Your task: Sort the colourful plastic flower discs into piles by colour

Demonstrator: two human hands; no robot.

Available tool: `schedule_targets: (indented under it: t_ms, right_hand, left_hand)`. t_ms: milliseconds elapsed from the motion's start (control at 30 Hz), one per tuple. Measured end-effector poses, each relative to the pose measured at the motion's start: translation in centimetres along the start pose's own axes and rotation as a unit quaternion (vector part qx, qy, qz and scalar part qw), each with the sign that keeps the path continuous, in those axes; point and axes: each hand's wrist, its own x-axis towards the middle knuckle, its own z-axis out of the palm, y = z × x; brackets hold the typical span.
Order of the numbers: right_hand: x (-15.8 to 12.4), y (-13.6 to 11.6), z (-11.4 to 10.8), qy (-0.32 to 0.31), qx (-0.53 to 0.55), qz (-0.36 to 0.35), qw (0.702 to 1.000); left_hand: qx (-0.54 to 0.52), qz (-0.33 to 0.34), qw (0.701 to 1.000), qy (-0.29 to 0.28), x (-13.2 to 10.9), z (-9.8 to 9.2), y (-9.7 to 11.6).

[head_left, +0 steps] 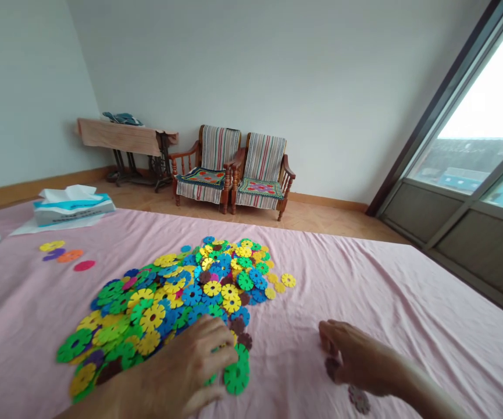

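A heap of plastic snowflake discs (164, 314) in yellow, green, blue, brown and other colours spreads over the pink cloth. My left hand (199, 361) rests palm down over its near edge. The fingers are apart, with discs showing through a gap, and I see nothing held. Green discs (236, 377) lie just beside its fingertips. To the right of the heap, my right hand (356, 355) is low over the cloth with fingers curled. A brown snowflake disc (332, 368) shows between its thumb and fingers. Another brown disc (359, 400) lies beneath the wrist.
At the left of the pink tablecloth (364, 279) stands a tissue box (74, 208). Near it lie several loose discs, among them an orange one (70, 256). Past the table are two wooden armchairs (262, 186), a cloth-covered sewing table (120, 137) and a window (473, 151).
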Motion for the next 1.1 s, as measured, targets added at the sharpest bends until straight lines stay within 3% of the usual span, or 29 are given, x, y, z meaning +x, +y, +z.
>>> schedule_targets:
  t_ms: [233, 333, 433, 600, 800, 967, 1100]
  right_hand:
    - [-1.6, 0.3, -1.4, -0.025, 0.077, -0.030, 0.996]
    - [-3.0, 1.0, -1.8, -0.037, 0.077, 0.025, 0.996]
    - [-3.7, 1.8, -0.8, -0.028, 0.054, 0.066, 0.996]
    - [-3.5, 1.7, 0.8, -0.027, 0.015, 0.070, 0.997]
    - [-3.3, 0.7, -0.1, -0.032, 0.002, 0.059, 0.998]
    - [0.2, -1.0, -0.9, -0.063, 0.115, -0.027, 0.991]
    - [5.6, -5.6, -1.3, 0.033, 0.180, -0.132, 0.974]
  left_hand:
    - [0.054, 0.023, 0.998, 0.036, -0.1, 2.9, 0.1]
    - [0.082, 0.033, 0.995, 0.048, 0.0, 3.2, 0.1]
    - [0.104, 0.042, 0.992, 0.052, 0.1, 3.4, 0.1]
    - [0.095, 0.029, 0.993, 0.068, 0.1, 3.5, 0.0]
    - [0.101, 0.038, 0.991, 0.084, 0.2, 3.9, 0.1]
    - [0.131, 0.035, 0.983, 0.121, 0.3, 4.7, 0.2]
    - [0.099, 0.016, 0.985, 0.137, 0.4, 4.0, 0.3]
